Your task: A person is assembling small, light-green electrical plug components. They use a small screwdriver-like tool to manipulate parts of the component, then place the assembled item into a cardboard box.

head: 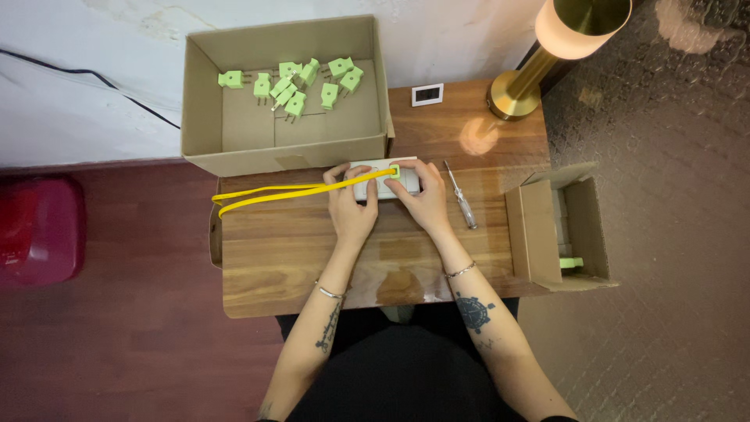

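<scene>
I see two hands on one white power strip (384, 178) at the tabletop's (297, 258) far edge. Left hand (351, 207) grips its near end; right hand (426, 199) covers the other, hiding most of it. One yellow cable (273, 193) runs left of the strip; one screwdriver (461, 195) lies right. Beyond it, an open cardboard box (205, 117) holds about ten green plugs (291, 86), some overlapping.
</scene>
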